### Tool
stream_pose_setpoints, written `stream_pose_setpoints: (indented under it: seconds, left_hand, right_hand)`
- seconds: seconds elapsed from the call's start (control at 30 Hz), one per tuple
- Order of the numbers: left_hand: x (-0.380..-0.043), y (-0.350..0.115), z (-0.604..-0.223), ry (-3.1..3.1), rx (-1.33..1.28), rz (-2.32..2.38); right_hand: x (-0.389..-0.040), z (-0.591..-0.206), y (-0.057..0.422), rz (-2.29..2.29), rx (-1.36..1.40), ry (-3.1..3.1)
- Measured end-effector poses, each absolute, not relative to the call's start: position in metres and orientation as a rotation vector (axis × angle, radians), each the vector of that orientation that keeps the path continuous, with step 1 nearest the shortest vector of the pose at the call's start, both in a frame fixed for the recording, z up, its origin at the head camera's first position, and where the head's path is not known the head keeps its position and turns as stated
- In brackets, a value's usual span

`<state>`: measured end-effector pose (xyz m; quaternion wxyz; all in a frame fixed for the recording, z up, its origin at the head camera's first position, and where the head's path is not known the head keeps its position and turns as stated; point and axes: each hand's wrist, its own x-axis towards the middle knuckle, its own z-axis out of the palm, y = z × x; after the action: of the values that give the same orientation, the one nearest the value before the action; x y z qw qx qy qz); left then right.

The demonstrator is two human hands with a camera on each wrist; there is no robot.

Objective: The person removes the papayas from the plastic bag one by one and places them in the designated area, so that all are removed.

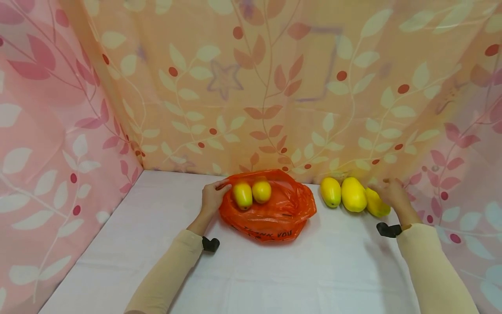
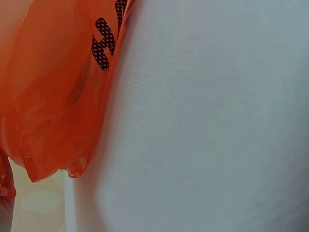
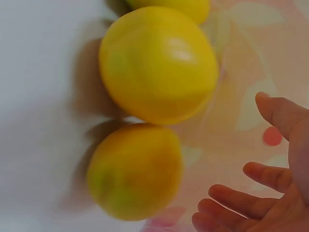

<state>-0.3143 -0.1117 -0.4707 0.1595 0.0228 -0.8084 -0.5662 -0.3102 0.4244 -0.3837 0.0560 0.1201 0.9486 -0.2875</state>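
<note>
My left hand (image 1: 211, 198) pinches the left rim of an orange-red plastic bag (image 1: 270, 224) with black lettering. The bag lies with its mouth open, and two yellow mango-like fruits (image 1: 242, 195) show at its left side. In the left wrist view, the bag's side (image 2: 53, 111) fills the left, with a fingertip at the edge. Three more fruits sit in a row to the right: one oval (image 1: 331, 192), a bigger one (image 1: 354, 194) and a third (image 1: 377, 203). Beside that third fruit, my right hand (image 1: 395, 198) is spread; the right wrist view shows it apart from the fruit (image 3: 137, 171).
A white cloth covers the table (image 1: 259, 279). Behind it hangs a peach leaf-patterned curtain (image 1: 266, 87), close to the bag and fruits. Pink patterned curtains stand on the left (image 1: 51, 152) and right (image 1: 470, 174).
</note>
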Motion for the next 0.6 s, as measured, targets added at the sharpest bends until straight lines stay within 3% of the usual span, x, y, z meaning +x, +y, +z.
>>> stream_pose_setpoints:
  seconds: [0.6]
  left_hand:
    - [-0.317,-0.109,-0.467,-2.293,0.058,-1.627]
  right_hand:
    - [-0.311,-0.327,0.349,-0.768,-0.005,3.054]
